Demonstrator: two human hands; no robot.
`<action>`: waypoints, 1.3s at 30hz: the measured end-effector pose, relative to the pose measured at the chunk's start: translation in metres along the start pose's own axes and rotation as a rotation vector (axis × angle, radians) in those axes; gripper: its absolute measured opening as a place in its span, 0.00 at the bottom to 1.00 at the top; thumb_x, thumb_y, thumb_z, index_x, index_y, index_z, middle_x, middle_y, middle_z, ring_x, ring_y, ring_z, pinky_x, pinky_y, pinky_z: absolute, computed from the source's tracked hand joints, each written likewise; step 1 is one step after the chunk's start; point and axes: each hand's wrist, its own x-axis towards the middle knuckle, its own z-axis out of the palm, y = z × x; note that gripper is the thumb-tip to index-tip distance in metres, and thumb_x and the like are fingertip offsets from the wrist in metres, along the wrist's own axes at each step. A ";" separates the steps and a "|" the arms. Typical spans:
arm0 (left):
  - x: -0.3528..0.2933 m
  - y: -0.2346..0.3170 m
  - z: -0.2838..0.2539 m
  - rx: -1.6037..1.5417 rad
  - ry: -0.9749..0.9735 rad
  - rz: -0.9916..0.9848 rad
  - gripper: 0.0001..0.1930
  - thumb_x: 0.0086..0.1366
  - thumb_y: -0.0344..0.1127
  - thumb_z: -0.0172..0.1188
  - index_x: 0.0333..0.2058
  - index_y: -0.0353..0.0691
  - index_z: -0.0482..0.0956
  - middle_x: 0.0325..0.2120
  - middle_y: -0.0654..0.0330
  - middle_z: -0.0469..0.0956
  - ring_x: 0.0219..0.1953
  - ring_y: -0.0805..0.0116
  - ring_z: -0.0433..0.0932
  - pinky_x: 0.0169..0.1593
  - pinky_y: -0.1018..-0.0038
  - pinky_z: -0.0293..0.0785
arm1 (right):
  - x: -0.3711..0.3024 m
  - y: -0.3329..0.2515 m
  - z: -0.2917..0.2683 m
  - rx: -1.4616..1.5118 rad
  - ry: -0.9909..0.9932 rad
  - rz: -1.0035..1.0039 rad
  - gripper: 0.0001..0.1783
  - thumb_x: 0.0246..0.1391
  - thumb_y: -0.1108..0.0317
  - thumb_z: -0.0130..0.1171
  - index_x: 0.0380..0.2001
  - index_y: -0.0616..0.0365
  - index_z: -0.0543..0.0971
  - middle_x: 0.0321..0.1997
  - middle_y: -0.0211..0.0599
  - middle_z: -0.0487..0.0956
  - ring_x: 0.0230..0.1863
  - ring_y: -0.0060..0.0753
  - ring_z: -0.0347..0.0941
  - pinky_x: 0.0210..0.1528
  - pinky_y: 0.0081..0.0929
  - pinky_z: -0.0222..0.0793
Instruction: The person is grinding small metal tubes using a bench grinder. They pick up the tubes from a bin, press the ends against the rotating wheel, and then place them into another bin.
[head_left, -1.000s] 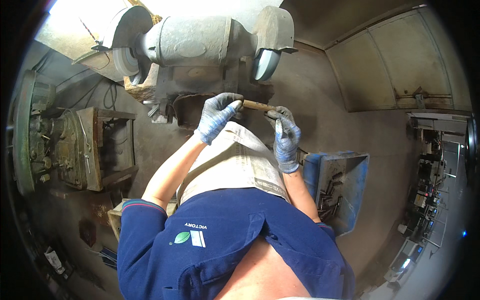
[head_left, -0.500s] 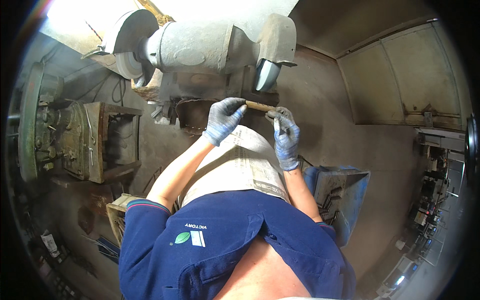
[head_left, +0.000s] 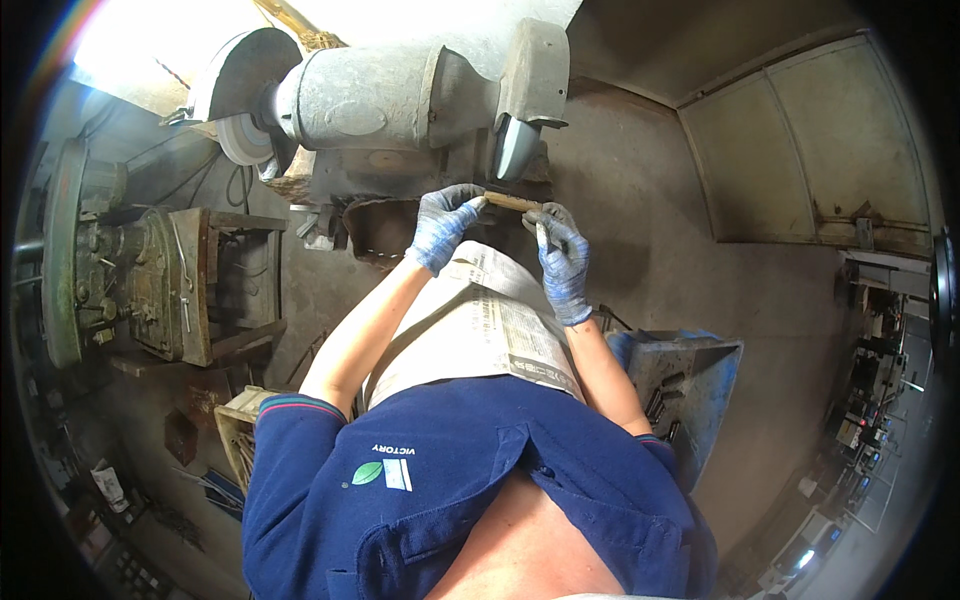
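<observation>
Head view: a person looks down on both own hands, which are raised before a grey bench grinder [head_left: 375,100].
Left hand: this hand [head_left: 443,228] is in a grey and blue glove; thumb and fingers are closed in a pinch on the left end of a short bar [head_left: 512,202].
Right hand: this one [head_left: 561,258], gloved in the same way, has its fingertips bent together at the right end of the bar; what the other fingers do behind is hard to tell.
Short bar: brownish, held almost level between two hands, tilting a little down to the right; it is near the right wheel [head_left: 516,148] of the grinder, and a gap shows between them.
Left wheel: pale and round, this wheel [head_left: 243,140] sits under its curved guard [head_left: 245,75].
Rusty pan: the pan [head_left: 362,232] is below the grinder, just beside the left hand.
Lap: sheets of printed paper [head_left: 455,335] cover it, under the dark blue shirt [head_left: 430,480].
Blue box: at the person's right side, the box [head_left: 716,395] has dark metal pieces [head_left: 656,405] inside.
Far left: a green machine [head_left: 65,250] stands by a metal frame [head_left: 205,290].
</observation>
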 end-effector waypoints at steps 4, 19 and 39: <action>0.003 -0.005 0.006 0.067 0.127 0.011 0.06 0.59 0.26 0.58 0.35 0.32 0.78 0.28 0.60 0.79 0.27 0.75 0.77 0.32 0.80 0.75 | -0.001 0.016 -0.001 -0.059 -0.018 0.038 0.10 0.56 0.80 0.49 0.40 0.68 0.77 0.49 0.41 0.73 0.48 0.34 0.72 0.54 0.32 0.70; 0.036 -0.043 0.022 -0.099 0.227 0.036 0.05 0.60 0.24 0.56 0.33 0.30 0.78 0.28 0.58 0.79 0.27 0.71 0.77 0.35 0.77 0.78 | 0.015 0.028 -0.012 0.145 0.066 0.265 0.11 0.58 0.72 0.51 0.42 0.67 0.76 0.46 0.43 0.76 0.47 0.36 0.73 0.57 0.36 0.67; 0.050 -0.046 0.018 -0.069 0.245 -0.058 0.03 0.58 0.24 0.58 0.30 0.29 0.78 0.26 0.57 0.79 0.24 0.72 0.77 0.31 0.78 0.76 | 0.021 0.047 -0.013 0.334 0.112 0.360 0.13 0.58 0.66 0.53 0.34 0.67 0.77 0.38 0.43 0.78 0.43 0.36 0.75 0.54 0.35 0.69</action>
